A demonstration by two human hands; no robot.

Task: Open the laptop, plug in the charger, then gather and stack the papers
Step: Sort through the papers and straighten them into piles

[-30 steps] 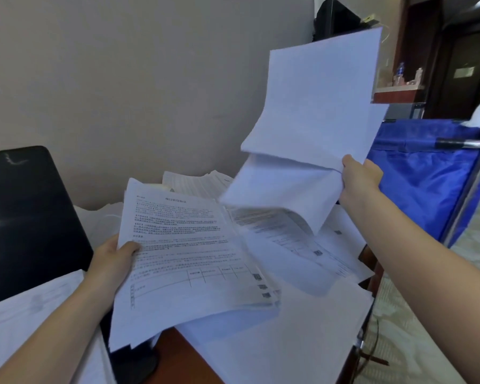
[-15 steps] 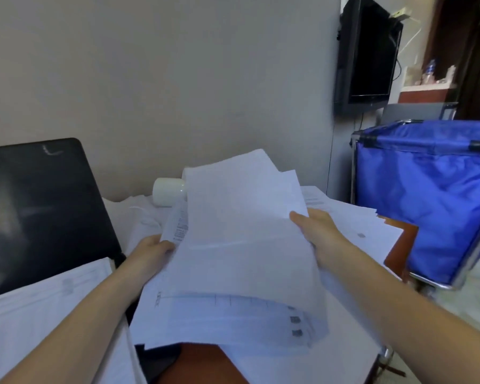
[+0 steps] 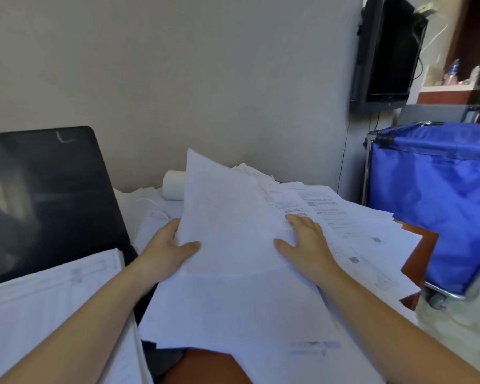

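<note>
Now: gathering step in progress. Left hand (image 3: 169, 250) grips the sheaf of white paper sheets (image 3: 233, 225) at its left edge, thumb on top, fingers curled beneath. The sheaf is tilted, far edge raised, above the brown wooden counter (image 3: 419, 245). Right hand (image 3: 306, 245) lies flat on the sheaf's right side, fingers straight and spread, holding nothing.

Change: one second ago the right hand held a blank sheet high in the air; half a second ago it was laying it on the bundle. That sheet is now released onto the sheaf.

Judgement: one more sheet collected, edges not yet squared.

Remaining: loose printed white sheets (image 3: 344, 217) fan out to the right on the counter. More white sheets (image 3: 53, 295) lie over the base of the open black laptop (image 3: 45, 195). Thin white cable (image 3: 155, 212) lies beside the laptop; cannot tell whether it is plugged in.
</note>
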